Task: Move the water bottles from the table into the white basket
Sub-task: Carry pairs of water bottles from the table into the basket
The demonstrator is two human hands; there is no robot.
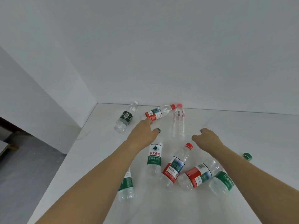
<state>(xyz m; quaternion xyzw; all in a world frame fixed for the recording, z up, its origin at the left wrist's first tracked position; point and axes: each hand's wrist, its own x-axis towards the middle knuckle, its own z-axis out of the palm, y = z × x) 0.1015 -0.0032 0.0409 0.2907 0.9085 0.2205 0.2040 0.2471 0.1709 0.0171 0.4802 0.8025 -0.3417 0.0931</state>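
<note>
Several clear water bottles lie on the white table (242, 130). At the back are a green-label bottle (124, 118), a red-label bottle (157, 114) and a pale-label bottle (178, 122). Nearer me lie a green-label bottle (155, 156), two red-label bottles (175, 167) (198, 175) and two more green-label bottles (127, 185) (222, 181). My left hand (143, 135) reaches over the table with fingers apart, its tips at the base of the back red-label bottle. My right hand (206, 138) hovers with fingers loosely curled, holding nothing. No white basket is in view.
White walls meet at the table's far left corner. The table's left edge drops to a grey floor (24, 167). A green bottle cap (247, 156) shows beside my right forearm.
</note>
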